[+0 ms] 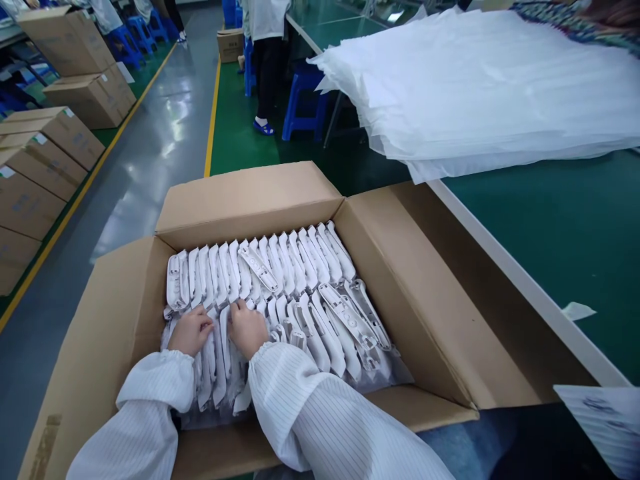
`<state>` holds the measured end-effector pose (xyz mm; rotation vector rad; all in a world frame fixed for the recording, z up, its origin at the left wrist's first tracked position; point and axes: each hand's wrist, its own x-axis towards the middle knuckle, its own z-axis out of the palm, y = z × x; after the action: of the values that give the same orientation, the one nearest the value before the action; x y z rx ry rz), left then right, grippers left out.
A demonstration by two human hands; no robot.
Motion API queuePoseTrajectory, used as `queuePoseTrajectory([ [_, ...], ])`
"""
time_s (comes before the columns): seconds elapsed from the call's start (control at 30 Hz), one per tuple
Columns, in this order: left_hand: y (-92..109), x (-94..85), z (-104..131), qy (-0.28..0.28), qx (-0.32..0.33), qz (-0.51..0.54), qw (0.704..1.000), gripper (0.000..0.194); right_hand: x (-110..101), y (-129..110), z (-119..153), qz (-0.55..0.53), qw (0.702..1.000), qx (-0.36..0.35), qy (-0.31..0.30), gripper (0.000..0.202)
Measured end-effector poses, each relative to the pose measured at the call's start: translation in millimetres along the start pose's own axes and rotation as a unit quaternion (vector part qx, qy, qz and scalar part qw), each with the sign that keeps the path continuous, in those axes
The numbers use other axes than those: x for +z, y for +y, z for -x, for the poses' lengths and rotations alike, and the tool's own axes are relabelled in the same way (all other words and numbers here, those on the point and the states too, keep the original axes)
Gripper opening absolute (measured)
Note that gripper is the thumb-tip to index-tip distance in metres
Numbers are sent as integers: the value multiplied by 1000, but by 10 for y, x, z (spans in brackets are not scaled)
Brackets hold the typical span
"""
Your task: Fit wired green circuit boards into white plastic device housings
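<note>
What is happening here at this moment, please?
A person's left hand and right hand are at the nearer of two rows of white parts standing in an open cardboard box; whether either grips one is unclear. A few parts lie across the rows. White sheets are stacked on the green table alongside.

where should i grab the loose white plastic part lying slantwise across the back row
Probably by both long edges near its middle, from above: the white plastic part is long and narrow, rests atop the back row, and the carton's walls hinder low approaches.
</note>
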<state>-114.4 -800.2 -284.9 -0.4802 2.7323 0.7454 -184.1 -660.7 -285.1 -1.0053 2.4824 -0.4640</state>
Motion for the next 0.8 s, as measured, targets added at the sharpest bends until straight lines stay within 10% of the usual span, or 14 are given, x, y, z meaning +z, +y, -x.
queuePoseTrajectory([
  [0.8,117,10,612,65,-161,480,860,23,59,272,-35,-205,977,-47,37,19],
])
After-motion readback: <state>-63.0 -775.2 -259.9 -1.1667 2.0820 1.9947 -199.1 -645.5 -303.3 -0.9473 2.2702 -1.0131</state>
